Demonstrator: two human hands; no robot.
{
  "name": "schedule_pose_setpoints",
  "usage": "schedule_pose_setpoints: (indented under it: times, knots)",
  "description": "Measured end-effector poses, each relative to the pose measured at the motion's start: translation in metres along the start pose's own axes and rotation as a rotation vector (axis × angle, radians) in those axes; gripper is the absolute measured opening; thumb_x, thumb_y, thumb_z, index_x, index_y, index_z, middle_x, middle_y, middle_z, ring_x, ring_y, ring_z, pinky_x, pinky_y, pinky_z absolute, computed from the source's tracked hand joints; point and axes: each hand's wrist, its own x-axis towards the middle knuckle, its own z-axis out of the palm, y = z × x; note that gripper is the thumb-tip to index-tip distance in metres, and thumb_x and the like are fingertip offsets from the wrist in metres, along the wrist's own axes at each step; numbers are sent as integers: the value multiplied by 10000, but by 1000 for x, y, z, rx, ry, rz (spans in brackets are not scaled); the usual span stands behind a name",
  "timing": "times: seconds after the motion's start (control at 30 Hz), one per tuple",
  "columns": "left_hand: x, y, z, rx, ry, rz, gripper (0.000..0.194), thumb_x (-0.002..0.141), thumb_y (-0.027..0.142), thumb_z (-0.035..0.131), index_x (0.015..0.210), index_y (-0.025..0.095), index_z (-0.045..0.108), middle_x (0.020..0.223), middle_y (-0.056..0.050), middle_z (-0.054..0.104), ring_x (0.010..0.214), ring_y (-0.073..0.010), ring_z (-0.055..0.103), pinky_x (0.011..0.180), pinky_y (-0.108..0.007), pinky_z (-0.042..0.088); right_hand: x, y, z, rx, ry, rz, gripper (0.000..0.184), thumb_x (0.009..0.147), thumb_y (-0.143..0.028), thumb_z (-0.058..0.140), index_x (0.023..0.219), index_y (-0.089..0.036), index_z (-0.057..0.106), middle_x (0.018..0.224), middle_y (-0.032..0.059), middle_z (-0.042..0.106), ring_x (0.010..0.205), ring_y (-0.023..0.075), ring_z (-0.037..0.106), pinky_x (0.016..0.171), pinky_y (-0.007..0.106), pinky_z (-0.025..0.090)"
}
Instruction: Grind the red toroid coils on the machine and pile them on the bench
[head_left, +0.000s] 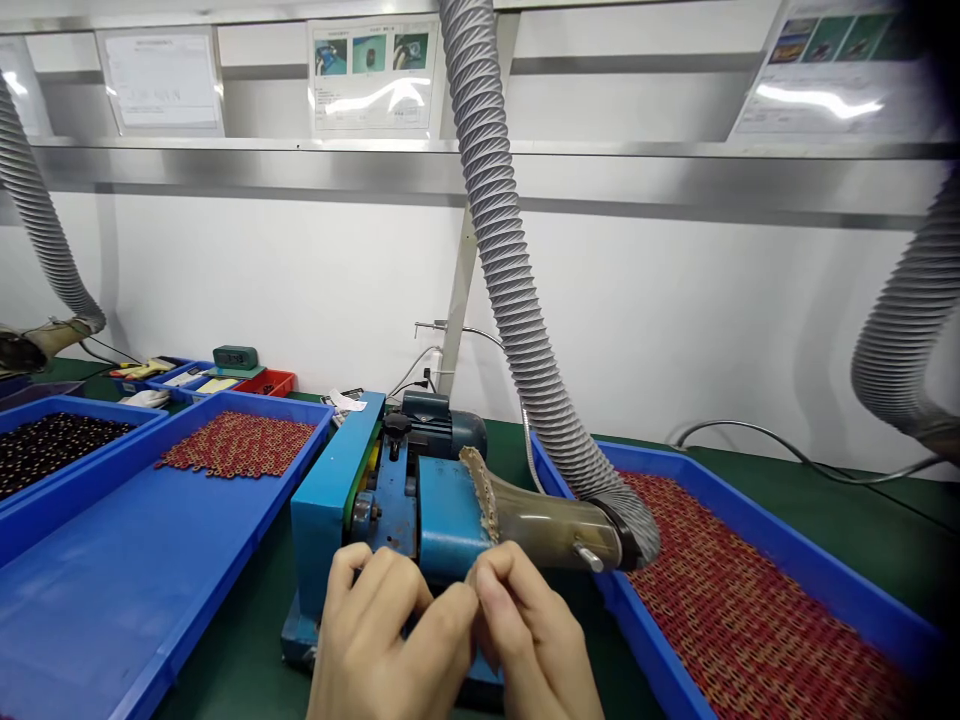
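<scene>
Closely curled, pinching hands (394, 630) (529, 630), anything held indiscernible, before a boxy blue machine (448, 505) and ribbed hose (504, 240).

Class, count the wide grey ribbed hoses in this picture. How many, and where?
3: left hose, at the left edge; middle hose, bending toward the blue machine; right hose, by the right edge.

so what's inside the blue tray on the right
Many small red-and-tan pieces spread across the blue tray. What lies under them is covered, and the grey hose hides part of the tray's far left end.
</scene>
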Motion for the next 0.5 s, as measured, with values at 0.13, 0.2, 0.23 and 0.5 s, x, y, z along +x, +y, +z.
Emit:
schedule_pose_setpoints:
  times: [0.13,0.2,0.23,0.5]
  knots:
    - [1,-1,-2,-53,-10,-47,182,865,19,523,882,194,569,633,30,432,584,-139,408,624,-317,278,1,-2,-2,363,-3,119,472,959,-473,525,579,-195,492,480,-49,424,450,123,448,464,236,361]
    - [3,0,-3,-122,-9,-108,186,877,19,522,880,202,555,643,32,435,585,-134,418,608,-306,286,2,-1,-6,205,119,-72,298,933,-356,618,688,-193,661,554,-21,578,539,130,545,567,223,440]
    - [3,0,-4,-160,-8,-136,184,889,27,515,881,207,551,647,33,436,584,-132,419,600,-300,292,3,0,-9,106,138,-185,135,909,-264,658,797,-218,717,624,-16,648,600,135,591,628,214,470]
    - [3,-1,-3,-347,-30,-222,138,936,111,499,887,228,554,657,28,489,609,-137,426,597,-276,325,14,4,-19,-23,-151,-495,294,852,28,598,989,-222,673,826,25,696,744,178,637,679,272,529]
